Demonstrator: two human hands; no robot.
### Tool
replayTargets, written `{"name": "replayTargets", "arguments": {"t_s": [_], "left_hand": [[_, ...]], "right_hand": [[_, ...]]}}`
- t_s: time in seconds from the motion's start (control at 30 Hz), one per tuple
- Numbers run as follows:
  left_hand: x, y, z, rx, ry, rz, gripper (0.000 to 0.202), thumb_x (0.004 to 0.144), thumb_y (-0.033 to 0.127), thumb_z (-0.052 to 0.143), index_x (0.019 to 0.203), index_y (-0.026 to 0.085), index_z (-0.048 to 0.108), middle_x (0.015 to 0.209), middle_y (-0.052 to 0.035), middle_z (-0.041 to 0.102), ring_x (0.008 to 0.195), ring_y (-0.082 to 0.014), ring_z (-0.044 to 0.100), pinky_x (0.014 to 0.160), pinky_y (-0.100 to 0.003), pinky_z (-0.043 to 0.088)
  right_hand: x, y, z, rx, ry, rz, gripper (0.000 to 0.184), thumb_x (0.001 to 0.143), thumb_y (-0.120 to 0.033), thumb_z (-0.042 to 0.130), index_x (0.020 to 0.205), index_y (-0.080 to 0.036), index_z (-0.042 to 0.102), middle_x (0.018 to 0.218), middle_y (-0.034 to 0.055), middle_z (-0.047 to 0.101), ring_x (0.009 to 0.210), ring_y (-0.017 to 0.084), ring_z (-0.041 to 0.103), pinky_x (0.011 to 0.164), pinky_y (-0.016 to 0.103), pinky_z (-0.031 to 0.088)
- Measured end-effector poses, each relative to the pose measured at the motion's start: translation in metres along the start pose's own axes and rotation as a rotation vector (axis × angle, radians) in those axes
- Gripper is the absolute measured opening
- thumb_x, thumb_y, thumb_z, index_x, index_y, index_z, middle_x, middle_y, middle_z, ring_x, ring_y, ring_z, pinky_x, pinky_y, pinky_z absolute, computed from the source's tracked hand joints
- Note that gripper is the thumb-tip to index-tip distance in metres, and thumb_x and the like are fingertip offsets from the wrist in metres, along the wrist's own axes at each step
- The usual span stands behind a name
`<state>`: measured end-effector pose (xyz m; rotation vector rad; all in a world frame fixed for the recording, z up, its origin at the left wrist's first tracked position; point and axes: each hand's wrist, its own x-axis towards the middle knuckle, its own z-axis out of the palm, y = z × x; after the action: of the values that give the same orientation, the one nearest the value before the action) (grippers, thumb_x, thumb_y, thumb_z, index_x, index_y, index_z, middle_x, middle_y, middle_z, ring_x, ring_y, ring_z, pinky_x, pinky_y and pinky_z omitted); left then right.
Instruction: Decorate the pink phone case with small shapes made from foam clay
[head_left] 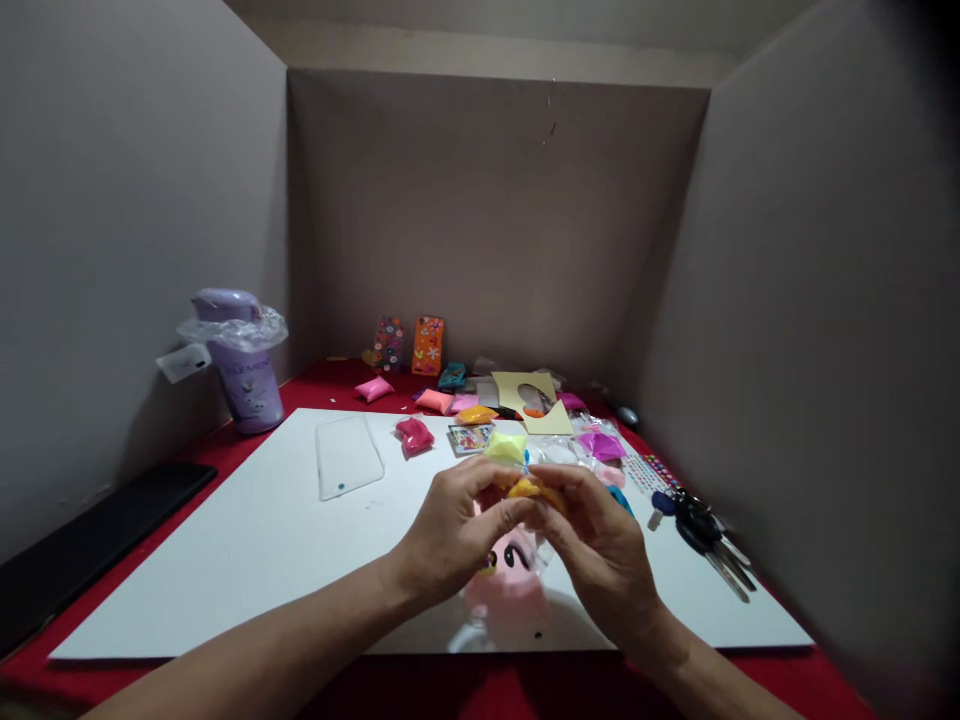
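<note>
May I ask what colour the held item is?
The held item is yellowish orange, clearest in the head view.

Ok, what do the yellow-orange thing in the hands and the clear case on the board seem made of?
Yellow-orange thing: perhaps soft clay, finish unclear; looks lumpy, fingers hide most. Clear case: probably smooth plastic; the white board shows through.

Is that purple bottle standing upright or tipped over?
Upright: the purple bottle stands on its base on the red surface, its lid uppermost.
</note>
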<state>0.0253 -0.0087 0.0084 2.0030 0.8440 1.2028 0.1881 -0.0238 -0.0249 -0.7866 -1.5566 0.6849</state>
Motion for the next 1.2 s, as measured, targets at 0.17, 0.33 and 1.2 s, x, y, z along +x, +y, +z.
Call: {"name": "replayTargets", "arguments": {"t_s": [0.17,0.33,1.2], "left_hand": [[0.0011,-0.0024,0.0027,-0.259,-0.004,-0.141,0.023,0.081,0.034,0.062,0.089,0.013,0.069,0.083,-0.0075,0.066,0.076,-0.0175,0.060,0.069,-0.029,0.047],[0.0028,-0.0025,0.0011,-0.331,0.075,-0.223,0.023,0.078,0.034,0.067,0.085,0.013,0.069,0.080,-0.0068,0.069,0.074,-0.0171,0.061,0.067,-0.028,0.048],[0.0027,-0.0053,0.0061,-0.460,0.035,-0.288,0.030,0.069,0.035,0.074,0.076,0.013,0.055,0.066,0.0012,0.058,0.054,-0.0079,0.053,0.050,-0.021,0.043]], "right_hand": [[-0.0035,-0.0014,-0.0006,-0.062,-0.053,-0.057,0.025,0.091,-0.030,0.049,0.115,-0.025,0.054,0.107,0.0063,0.060,0.099,0.020,0.061,0.081,0.032,0.053],[-0.0017,-0.0034,-0.0036,-0.117,0.029,0.012,0.029,0.095,-0.036,0.039,0.115,-0.024,0.055,0.104,0.0067,0.061,0.094,0.020,0.059,0.079,0.034,0.052],[0.0020,0.0060,0.0031,0.028,0.071,0.026,0.017,0.082,-0.025,0.064,0.097,-0.023,0.056,0.082,0.0002,0.059,0.073,0.013,0.059,0.061,0.024,0.052]]}}
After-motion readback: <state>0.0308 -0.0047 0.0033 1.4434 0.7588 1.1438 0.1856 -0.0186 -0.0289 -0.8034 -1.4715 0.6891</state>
